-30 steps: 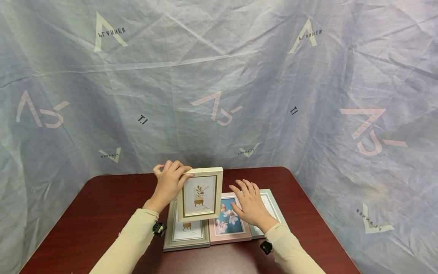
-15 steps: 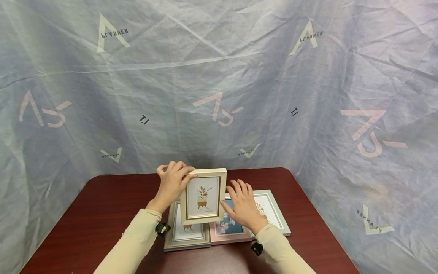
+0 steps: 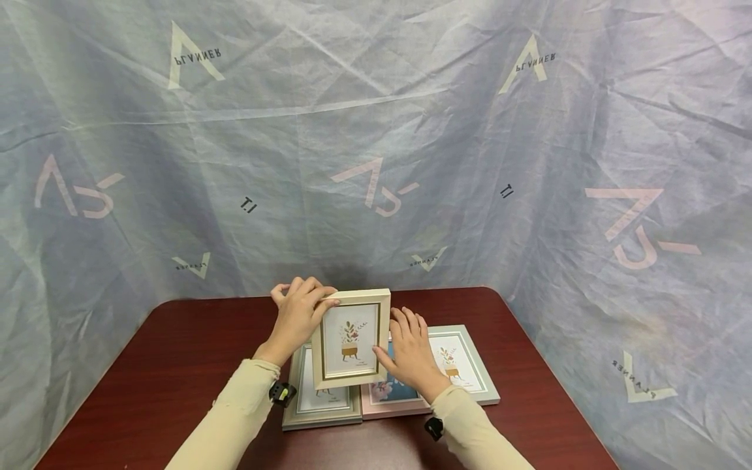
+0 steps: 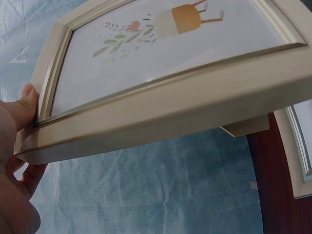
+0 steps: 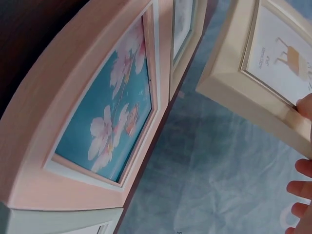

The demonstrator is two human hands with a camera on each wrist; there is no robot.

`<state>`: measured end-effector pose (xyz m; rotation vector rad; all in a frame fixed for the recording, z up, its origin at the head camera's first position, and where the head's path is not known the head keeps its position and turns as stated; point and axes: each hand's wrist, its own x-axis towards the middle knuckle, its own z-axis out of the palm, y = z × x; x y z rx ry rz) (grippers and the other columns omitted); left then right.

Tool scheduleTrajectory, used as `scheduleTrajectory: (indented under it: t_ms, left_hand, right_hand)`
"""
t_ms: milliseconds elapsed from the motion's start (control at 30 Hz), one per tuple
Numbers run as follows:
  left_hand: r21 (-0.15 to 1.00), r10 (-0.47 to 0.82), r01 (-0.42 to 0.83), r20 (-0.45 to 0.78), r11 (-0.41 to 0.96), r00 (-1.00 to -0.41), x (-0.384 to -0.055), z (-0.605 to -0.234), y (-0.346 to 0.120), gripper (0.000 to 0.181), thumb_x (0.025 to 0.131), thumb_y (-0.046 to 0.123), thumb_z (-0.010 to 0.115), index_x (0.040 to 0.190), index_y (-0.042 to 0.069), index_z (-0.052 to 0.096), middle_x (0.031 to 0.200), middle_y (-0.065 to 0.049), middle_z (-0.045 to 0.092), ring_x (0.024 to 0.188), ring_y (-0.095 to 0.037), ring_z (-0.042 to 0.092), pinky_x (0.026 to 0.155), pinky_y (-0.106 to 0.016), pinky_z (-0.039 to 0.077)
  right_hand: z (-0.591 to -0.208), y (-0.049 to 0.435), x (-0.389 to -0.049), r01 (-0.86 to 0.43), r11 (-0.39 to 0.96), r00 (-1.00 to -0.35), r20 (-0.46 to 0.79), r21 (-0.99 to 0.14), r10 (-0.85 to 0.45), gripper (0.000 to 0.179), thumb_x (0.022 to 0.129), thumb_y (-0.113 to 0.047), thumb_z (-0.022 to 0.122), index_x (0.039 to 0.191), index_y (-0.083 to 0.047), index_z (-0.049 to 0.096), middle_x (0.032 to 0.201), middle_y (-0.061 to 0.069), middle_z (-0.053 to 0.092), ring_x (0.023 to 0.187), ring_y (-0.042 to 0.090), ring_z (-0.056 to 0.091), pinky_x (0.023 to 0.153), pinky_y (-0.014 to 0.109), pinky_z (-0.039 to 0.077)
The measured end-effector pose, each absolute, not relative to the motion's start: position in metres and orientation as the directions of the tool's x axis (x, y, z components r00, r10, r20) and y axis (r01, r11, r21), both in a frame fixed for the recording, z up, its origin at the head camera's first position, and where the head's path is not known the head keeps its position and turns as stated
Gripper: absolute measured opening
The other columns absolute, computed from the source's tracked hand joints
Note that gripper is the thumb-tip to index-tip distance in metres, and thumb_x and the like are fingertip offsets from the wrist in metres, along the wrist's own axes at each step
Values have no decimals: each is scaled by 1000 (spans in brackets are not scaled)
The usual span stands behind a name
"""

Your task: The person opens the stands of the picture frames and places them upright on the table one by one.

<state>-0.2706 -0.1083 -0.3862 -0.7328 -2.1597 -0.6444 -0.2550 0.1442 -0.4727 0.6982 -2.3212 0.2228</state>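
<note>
A cream picture frame point(image 3: 351, 378) with a gold inner edge and a potted-plant print is held upright above the other frames. My left hand point(image 3: 296, 321) grips it by its upper left corner; in the left wrist view the thumb point(image 4: 28, 105) lies on the front and the fingers curl behind. At the opposite side, my right hand point(image 3: 411, 352) has its thumb point(image 5: 305, 106) on the front of the border, with the fingers round behind the edge. Part of a back support point(image 4: 246, 126) sticks out behind the frame in the left wrist view.
Under the held frame, a grey-beige frame point(image 3: 323, 420), a pink frame point(image 3: 395, 412) with a blossom picture and a pale green frame point(image 3: 484, 385) lie side by side on the dark red table point(image 3: 194, 365). A grey printed cloth point(image 3: 305, 163) hangs round the table.
The cream frame and my left hand have shifted slightly right. My right hand has moved left from over the pink and green frames to the cream frame's right edge and taken hold there.
</note>
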Motion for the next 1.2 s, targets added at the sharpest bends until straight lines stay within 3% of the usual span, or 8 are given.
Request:
scheduleTrajectory:
  t_ms: [267, 867, 1200]
  left_hand:
    - [220, 296, 673, 772, 706, -563, -269, -385, -111, 17, 88, 22, 73, 99, 11, 77, 88, -2, 60, 84, -24, 46, 89, -65, 20]
    - [223, 253, 657, 797, 720, -548, -270, -379, -148, 18, 82, 18, 78, 98, 9, 77, 87, -3, 60, 83, -26, 47, 88, -65, 18]
    - [227, 246, 623, 777, 749, -579, -260, -375, -190, 17, 81, 13, 78, 97, 9, 77, 85, -2, 60, 82, -24, 46, 87, -64, 16]
  right_hand:
    - [-472, 140, -254, -541, 841, -625, 664, 13, -412, 48, 92, -39, 64, 113, 3, 57, 136, 22, 47, 131, 40, 37, 104, 57, 29]
    - [-455, 101, -254, -503, 853, -600, 656, 136, -458, 50, 91, -43, 65, 113, 1, 56, 130, 20, 49, 128, 38, 40, 105, 53, 30]
    - [-452, 58, -248, -469, 865, -653, 589, 180, -477, 51, 95, -51, 58, 114, -4, 55, 131, 15, 49, 130, 33, 39, 107, 51, 31]
